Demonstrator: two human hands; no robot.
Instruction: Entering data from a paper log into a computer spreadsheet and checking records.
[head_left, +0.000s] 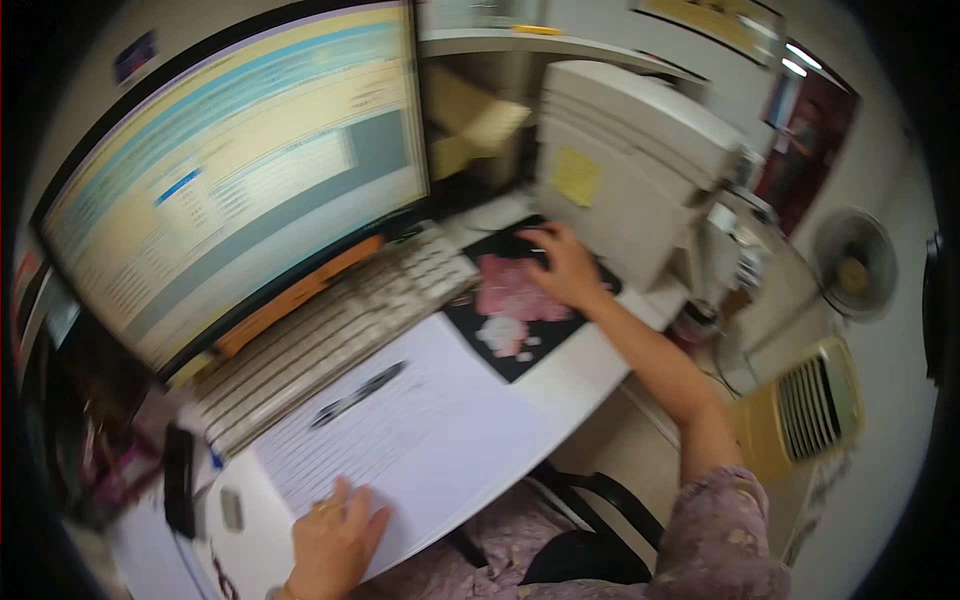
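My left hand [338, 535] lies on the lower edge of a lined sheet of paper [440, 420], its fingers loosely extended and holding nothing. A ring shows on one finger. Higher on the sheet rests a dark pen [360, 393], apart from the hand. My right hand [566, 265] curves its fingers over a dark computer mouse [530, 241], mostly hidden and blurred against the black mouse pad [510, 368] with its pink and white print. The white keyboard [345, 325] lies between the paper and the monitor [250, 180], whose screen is lit.
A bulky pale office machine [630, 160] with a yellow note stands right of the mouse pad. Further right are a fan [853, 265] and a yellow slatted appliance [800, 405]. A dark phone-like object [180, 480] lies at the left. A person [797, 150] stands in the far doorway.
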